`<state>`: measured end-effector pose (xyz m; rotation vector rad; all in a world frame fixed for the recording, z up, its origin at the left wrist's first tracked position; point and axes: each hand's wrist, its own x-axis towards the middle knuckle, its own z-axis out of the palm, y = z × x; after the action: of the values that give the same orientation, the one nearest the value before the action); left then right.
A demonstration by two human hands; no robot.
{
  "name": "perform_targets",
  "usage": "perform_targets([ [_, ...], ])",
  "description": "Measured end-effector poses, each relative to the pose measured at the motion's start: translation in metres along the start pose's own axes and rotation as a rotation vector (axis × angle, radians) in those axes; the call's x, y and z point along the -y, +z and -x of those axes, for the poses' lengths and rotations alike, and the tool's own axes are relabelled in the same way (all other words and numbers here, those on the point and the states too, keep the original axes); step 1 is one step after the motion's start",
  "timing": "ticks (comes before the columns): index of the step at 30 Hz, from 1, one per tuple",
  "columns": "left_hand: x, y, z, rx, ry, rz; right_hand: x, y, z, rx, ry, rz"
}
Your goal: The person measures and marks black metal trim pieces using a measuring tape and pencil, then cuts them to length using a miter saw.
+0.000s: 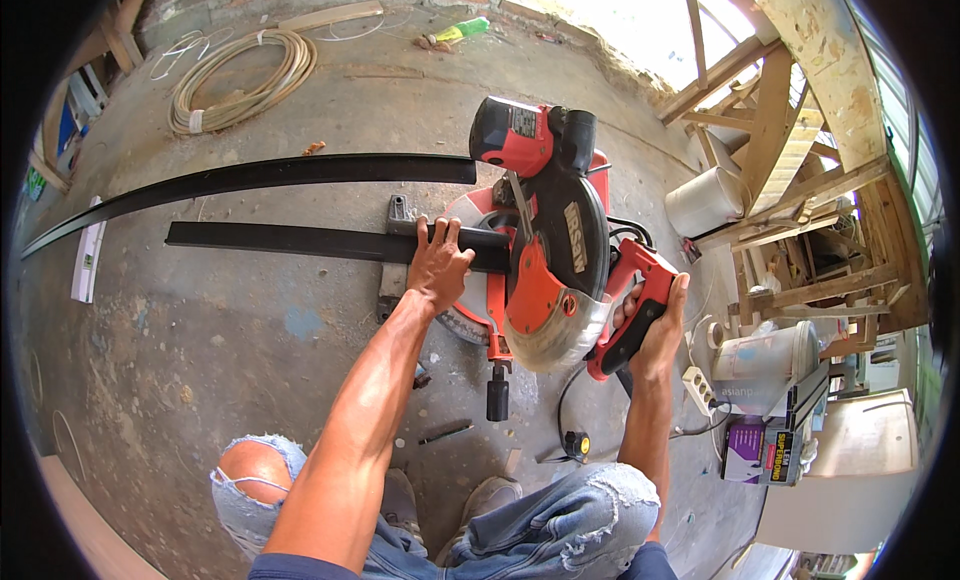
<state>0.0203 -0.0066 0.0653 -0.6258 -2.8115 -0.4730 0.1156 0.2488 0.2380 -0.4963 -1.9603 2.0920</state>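
A red and black miter saw stands on the floor in front of me, its head and guard over the turntable. My right hand is closed around its red and black handle, at the right of the saw. A flat black bar lies across the saw base and reaches out to the left. My left hand holds this bar down, fingers curled over it, left of the blade guard. The bar's right end disappears behind the guard. Farther off, a longer black strip lies with its right end near the saw's motor.
At the far left lies a coil of cable. A spirit level rests near the left edge. On the right are a power strip, a purple and black box, buckets and wooden framing. A pencil and tape measure lie near my feet.
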Motion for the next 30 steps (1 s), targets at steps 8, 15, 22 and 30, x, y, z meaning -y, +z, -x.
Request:
perform_targets([
  [8,0.002,-0.002,0.002,0.031,-0.010,-0.009,-0.014,0.000,0.010,-0.014,-0.015,-0.048],
  [15,-0.001,-0.001,-0.001,0.025,-0.006,-0.001,-0.044,-0.010,0.015,0.001,-0.124,-0.061],
  [22,-0.001,-0.003,0.001,0.011,0.001,0.000,-0.030,-0.007,0.006,-0.009,-0.110,-0.055],
  [30,-0.002,-0.003,0.000,-0.020,-0.001,0.034,0.058,0.017,-0.042,-0.044,0.104,0.075],
])
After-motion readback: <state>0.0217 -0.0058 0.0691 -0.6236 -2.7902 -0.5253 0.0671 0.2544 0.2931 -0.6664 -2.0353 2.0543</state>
